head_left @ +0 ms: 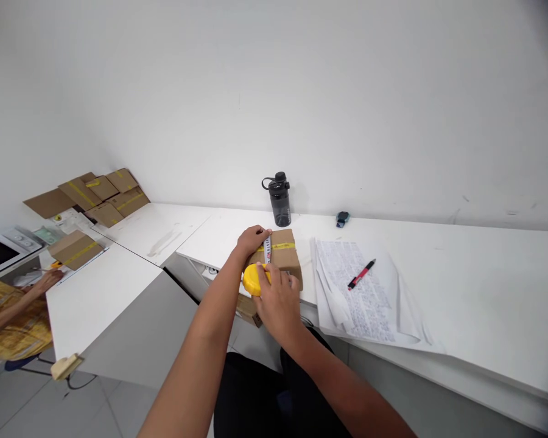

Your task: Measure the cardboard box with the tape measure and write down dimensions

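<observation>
A small cardboard box [281, 258] with a yellow tape strip sits at the front edge of the white table, before me. My right hand [277, 298] is closed around a yellow tape measure [252, 280] at the box's near side. The pale blade [267, 248] runs out of it across the top of the box. At the far left corner of the box, my left hand [252, 239] has its fingertips pressed on the blade's end. The fingers of that hand partly hide the blade's tip.
A dark water bottle [281, 201] stands behind the box. On the right lie written sheets [347, 304] with a red pen [361, 274], and a small dark object [342, 219] near the wall. Stacked cartons [105, 198], a microwave [4, 252] and a co-worker in yellow [16, 316] are at left.
</observation>
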A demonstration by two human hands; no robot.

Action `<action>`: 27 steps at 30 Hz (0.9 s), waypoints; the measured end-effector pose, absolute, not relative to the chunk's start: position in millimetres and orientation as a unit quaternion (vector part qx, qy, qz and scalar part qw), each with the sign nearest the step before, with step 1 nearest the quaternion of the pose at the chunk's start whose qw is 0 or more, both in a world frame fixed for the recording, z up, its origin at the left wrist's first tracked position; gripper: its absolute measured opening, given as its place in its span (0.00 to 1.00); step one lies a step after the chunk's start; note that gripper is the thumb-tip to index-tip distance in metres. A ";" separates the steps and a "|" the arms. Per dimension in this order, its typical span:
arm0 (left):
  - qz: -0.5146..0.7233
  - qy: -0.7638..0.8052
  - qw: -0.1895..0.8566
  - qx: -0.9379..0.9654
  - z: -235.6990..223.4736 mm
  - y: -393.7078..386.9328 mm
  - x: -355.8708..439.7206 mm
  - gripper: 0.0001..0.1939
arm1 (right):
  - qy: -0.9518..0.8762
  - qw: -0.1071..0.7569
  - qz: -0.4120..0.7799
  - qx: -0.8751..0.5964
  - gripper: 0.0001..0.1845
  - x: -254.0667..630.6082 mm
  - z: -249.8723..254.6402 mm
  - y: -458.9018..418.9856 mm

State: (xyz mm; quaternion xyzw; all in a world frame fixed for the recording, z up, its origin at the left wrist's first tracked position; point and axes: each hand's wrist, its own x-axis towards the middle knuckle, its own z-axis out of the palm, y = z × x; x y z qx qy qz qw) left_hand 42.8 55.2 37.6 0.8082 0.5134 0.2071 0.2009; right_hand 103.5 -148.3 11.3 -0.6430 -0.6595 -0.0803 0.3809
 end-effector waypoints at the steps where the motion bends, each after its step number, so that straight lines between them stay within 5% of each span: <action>1: 0.208 0.511 0.200 0.809 37.8 55.0 42.7 0.21 | -0.645 0.409 -0.080 -0.640 0.27 105.5 6.2 -148.0; 7: 0.210 0.505 0.199 0.813 40.0 53.4 42.6 0.20 | -0.486 0.604 -0.028 -0.631 0.28 104.2 -26.5 -150.8; 18: 0.288 0.501 0.132 0.805 75.2 21.6 57.1 0.13 | -0.510 0.670 0.057 -0.537 0.30 101.9 -33.6 -153.5; 23: 0.344 0.438 0.262 0.789 110.5 -65.2 59.9 0.14 | -0.438 0.736 0.123 -0.501 0.30 115.3 -31.7 -198.9; 27: 0.316 0.420 0.397 0.752 87.1 -138.5 49.2 0.13 | -0.427 0.737 0.159 -0.499 0.30 128.0 -30.7 -236.8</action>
